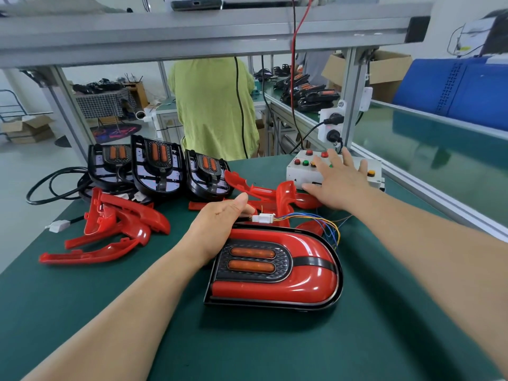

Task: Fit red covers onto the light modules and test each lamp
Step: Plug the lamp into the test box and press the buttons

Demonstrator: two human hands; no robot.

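Covered lamp (275, 268): mid-desk, with bare green desk (275, 350) toward the near edge. Left hand (220, 224): fingers pinching white connector (264, 218) at the lamp's far edge. Right hand (339, 185): fingers spread, released, on button box (299, 171). Loose red covers (118, 226): left.

Bright, even overhead light. Soft shadow under the covered lamp (275, 287) on the green mat (275, 353). White glare streaks on its red gloss. Conveyor belt (439, 160) shows reflections. Heavy fisheye: aluminium rail (220, 28) bows, edges stretch. Foreground sharp, background slightly soft.
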